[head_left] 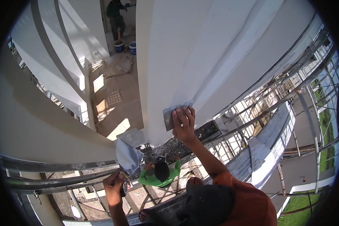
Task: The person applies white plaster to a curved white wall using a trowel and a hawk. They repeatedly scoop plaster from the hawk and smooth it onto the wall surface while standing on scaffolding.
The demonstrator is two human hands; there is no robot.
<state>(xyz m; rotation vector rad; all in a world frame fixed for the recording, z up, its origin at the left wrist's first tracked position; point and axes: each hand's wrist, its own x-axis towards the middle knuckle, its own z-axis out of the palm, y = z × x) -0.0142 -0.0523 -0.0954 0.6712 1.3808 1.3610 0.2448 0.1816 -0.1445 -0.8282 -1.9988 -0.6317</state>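
Observation:
My right hand (184, 124) is raised against the white wall column (177, 67). Its fingers press a flat grey rectangular scraper blade (168, 119) to the wall, and pale wet putty lines the blade's upper edge. Lower left, my left hand (115, 186) is closed around the dark handle of a broad trowel (129, 155). The trowel's wide face is whitish grey and points up toward the column's foot. Part of the handle is hidden by my fingers.
Below, a person in a green shirt (164, 175) is on the scaffold. Another person (116, 17) stands in the room beyond, near buckets (119, 46). Metal scaffold pipes (60, 180) cross left and right. A long grey plank (269, 135) lies at right, above lower ground.

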